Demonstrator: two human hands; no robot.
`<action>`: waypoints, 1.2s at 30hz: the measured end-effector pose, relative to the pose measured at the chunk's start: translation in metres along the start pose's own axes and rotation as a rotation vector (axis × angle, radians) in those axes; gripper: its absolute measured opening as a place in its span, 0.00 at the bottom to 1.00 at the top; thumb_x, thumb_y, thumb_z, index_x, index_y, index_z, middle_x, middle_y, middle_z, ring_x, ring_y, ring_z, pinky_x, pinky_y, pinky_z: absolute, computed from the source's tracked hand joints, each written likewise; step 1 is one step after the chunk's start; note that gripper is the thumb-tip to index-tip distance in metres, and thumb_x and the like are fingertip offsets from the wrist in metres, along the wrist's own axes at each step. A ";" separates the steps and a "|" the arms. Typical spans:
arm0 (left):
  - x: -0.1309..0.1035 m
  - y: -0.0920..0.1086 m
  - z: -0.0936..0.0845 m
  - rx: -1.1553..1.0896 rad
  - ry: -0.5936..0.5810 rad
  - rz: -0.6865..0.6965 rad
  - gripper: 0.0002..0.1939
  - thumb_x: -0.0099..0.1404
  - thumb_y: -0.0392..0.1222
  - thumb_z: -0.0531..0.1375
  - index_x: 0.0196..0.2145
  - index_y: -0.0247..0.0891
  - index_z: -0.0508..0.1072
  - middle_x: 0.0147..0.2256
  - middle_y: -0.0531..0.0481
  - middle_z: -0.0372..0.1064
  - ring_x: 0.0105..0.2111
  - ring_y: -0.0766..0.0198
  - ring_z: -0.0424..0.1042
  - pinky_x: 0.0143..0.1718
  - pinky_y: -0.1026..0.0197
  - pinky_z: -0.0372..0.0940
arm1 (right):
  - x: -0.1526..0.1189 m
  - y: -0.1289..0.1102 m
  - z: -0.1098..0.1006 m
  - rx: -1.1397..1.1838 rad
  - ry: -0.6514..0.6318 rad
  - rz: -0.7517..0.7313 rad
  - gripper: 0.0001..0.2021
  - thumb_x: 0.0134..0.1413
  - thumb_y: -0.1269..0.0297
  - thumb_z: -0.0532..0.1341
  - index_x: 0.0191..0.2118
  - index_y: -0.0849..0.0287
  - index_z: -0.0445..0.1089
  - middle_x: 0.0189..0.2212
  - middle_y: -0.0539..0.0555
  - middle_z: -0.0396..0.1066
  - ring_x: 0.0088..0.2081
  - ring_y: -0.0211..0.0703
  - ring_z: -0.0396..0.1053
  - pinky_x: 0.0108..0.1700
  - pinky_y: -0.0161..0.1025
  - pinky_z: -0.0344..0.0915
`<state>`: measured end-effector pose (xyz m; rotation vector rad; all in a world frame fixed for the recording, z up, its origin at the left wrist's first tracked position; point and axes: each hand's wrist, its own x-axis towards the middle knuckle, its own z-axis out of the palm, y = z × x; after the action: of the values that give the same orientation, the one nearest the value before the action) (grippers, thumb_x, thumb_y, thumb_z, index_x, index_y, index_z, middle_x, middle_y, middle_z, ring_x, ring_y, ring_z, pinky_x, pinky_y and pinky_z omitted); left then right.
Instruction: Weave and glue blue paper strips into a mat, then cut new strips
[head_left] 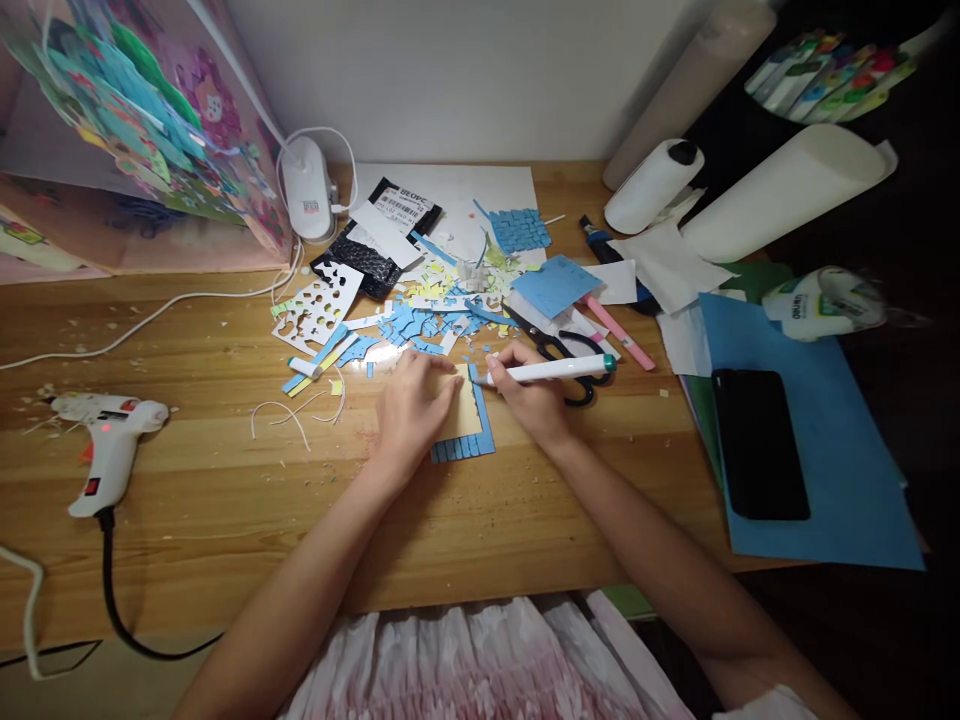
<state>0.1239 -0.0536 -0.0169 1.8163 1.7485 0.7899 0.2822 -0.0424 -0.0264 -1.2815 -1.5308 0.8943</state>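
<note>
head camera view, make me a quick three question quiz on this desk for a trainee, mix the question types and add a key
1. Multiple choice: what does the right hand hold?
A) a hot glue gun
B) a white marker with a green end
C) a pair of scissors

2. True or false: the black smartphone lies on a blue sheet.

3. Fill in the colour: the left hand rests on a pale yellow card, which partly covers a ____ piece.

Key: 1. B; 2. True; 3. blue
</note>
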 end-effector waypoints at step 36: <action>0.001 0.000 -0.002 0.023 -0.023 0.018 0.04 0.60 0.41 0.60 0.34 0.41 0.71 0.37 0.50 0.67 0.38 0.60 0.68 0.41 0.57 0.63 | -0.003 -0.002 -0.001 -0.069 -0.010 0.039 0.14 0.55 0.61 0.56 0.21 0.55 0.55 0.16 0.45 0.56 0.21 0.36 0.57 0.25 0.35 0.57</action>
<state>0.1232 -0.0529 -0.0154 1.8512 1.7354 0.7562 0.2832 -0.0456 -0.0250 -1.3621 -1.5609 0.8809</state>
